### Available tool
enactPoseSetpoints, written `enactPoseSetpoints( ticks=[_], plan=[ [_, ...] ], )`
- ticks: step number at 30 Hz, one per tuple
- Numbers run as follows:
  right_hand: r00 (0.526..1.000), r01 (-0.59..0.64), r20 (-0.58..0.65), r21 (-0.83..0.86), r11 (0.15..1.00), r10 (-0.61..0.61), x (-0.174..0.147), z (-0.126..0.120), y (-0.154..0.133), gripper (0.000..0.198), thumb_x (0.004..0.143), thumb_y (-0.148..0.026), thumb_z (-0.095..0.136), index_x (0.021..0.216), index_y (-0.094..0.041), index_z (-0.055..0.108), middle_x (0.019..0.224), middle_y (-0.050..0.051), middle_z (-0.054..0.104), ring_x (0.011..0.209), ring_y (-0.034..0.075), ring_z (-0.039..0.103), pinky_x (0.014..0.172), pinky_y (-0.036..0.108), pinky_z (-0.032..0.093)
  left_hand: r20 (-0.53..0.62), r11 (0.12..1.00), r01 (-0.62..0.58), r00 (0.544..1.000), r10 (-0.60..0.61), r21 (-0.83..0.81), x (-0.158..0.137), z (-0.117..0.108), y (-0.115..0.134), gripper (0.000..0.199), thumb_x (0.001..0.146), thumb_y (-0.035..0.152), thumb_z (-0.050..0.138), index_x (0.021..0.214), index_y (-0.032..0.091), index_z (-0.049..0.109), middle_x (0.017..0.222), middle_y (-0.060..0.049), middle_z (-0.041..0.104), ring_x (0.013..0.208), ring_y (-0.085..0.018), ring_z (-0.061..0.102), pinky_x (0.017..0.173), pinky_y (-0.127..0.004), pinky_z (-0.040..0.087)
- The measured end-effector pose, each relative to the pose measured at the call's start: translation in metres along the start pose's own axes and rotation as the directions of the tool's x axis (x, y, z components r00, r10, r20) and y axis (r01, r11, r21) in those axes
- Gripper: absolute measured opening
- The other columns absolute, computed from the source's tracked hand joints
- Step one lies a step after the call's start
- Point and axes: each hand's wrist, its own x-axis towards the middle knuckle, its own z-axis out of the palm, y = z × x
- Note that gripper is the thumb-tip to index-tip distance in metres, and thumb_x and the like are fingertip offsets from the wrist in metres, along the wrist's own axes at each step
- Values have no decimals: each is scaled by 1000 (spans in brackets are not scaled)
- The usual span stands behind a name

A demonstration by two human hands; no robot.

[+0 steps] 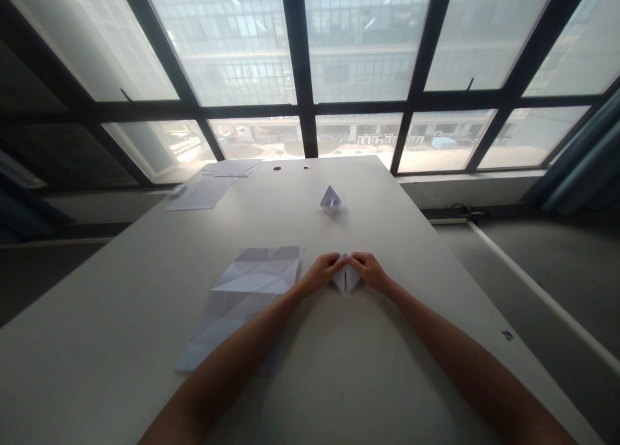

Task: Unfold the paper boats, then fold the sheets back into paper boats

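Note:
A small piece of folded white paper (345, 283) with a slit down its middle is between my two hands, low over the table. My left hand (323, 270) grips its left side, thumb toward the centre. On the opposite side my right hand (370, 270) holds it the same way, its thumb close to the other one. The fingers behind the paper are partly hidden. Farther back stands a folded paper boat (330, 201) with a pointed peak. Left of my hands lies a creased sheet of white paper (256, 274), partly covered by my left forearm.
Several flat white sheets (201, 194) lie at the table's far left corner. The white table (387, 367) carries a small dark mark (507, 335) near its right edge. Tall windows (358, 44) rise beyond the far edge, and a blue curtain (571, 167) hangs at right.

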Motion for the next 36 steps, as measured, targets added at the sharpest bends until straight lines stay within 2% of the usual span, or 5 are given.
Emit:
enactPoseSetpoints(
  ticks=[7,17,23,29,36],
  plan=[
    [999,-23,41,-19,1000,24,0,2,1,46,84,-57,54,57,-21,42,57,-4,34,55,11,32,51,25,25,-75,997,34,996,-39,-66,1,-3,4,43,83,54,61,68,14,61,61,2,50,61,-11,41,56,-23,32],
    [1000,-15,8,3,1000,15,-4,0,-4,43,83,-48,56,54,-19,45,56,-3,35,56,11,32,52,26,25,-91,990,47,994,-60,-134,-3,-4,7,40,80,50,65,66,13,64,62,2,53,61,-11,43,56,-23,32],
    [998,-13,-67,11,1000,14,-5,0,-3,40,84,-45,56,55,-18,48,55,-4,37,55,10,33,52,25,25,-165,976,85,979,-119,-202,-3,-4,5,40,77,51,67,62,14,63,59,3,51,57,-10,41,54,-22,31],
    [976,-23,-214,47,999,32,-4,-2,-3,44,86,-47,55,54,-19,46,50,-5,37,50,10,34,47,25,24,-360,958,86,914,-184,-273,0,-8,-6,34,79,48,67,77,14,72,58,3,54,54,-10,42,51,-22,30],
    [890,13,-456,-3,1000,-13,0,-6,1,44,86,-55,57,60,-19,55,50,-4,44,49,11,40,48,25,31,-509,884,4,816,-273,-468,7,-9,-20,40,73,53,72,82,14,68,65,3,55,57,-10,48,54,-22,39]
  ],
)
